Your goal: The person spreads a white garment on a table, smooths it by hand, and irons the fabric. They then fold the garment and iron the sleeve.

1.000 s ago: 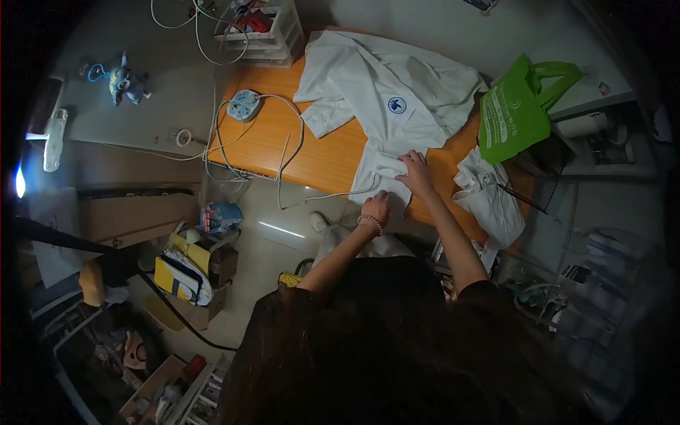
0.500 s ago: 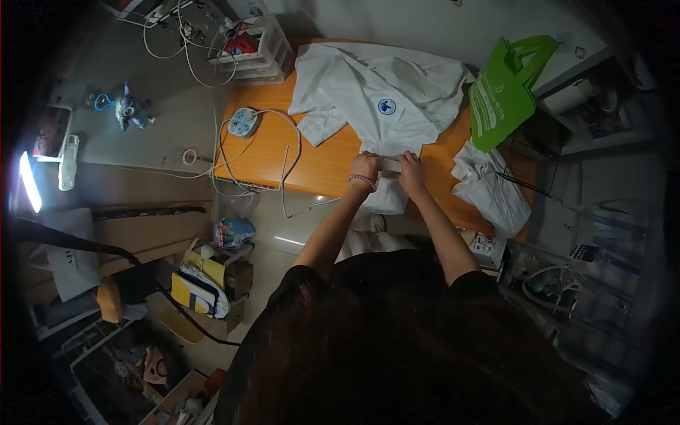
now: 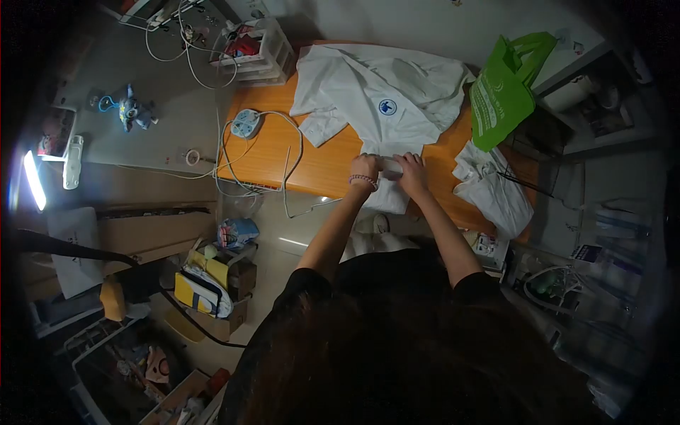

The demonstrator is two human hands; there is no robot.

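1. Orange wooden bench (image 3: 322,159): it carries all the work items. Its near edge runs just under the hands, and part of the garment hangs over that edge.
2. White cotton lab coat with a round blue chest badge (image 3: 386,95): it lies spread across the far half of the bench, its lower hem drawn to the near edge. To fold well, keep the hem panel flat on the bench and align both edges before pressing a crease. This is a judgement.
3. Green non-woven tote bag (image 3: 504,95): at the right end of the bench, touching the coat's right side.
4. Crumpled white cloth (image 3: 492,191): near the right corner, just below the tote bag, apart from the coat.
5. White cable (image 3: 290,152): looped over the left part of the bench, running from a pale blue round power hub (image 3: 245,123). Keep the fold clear of it.
6. Left hand (image 3: 365,168): closed on the coat's lower hem, a bead bracelet at the wrist.
7. Right hand (image 3: 412,172): just beside the left, fingers curled down onto the same hem fold and pinching it. Judged best practice: keep equal tension on both hands so the fold line stays straight.
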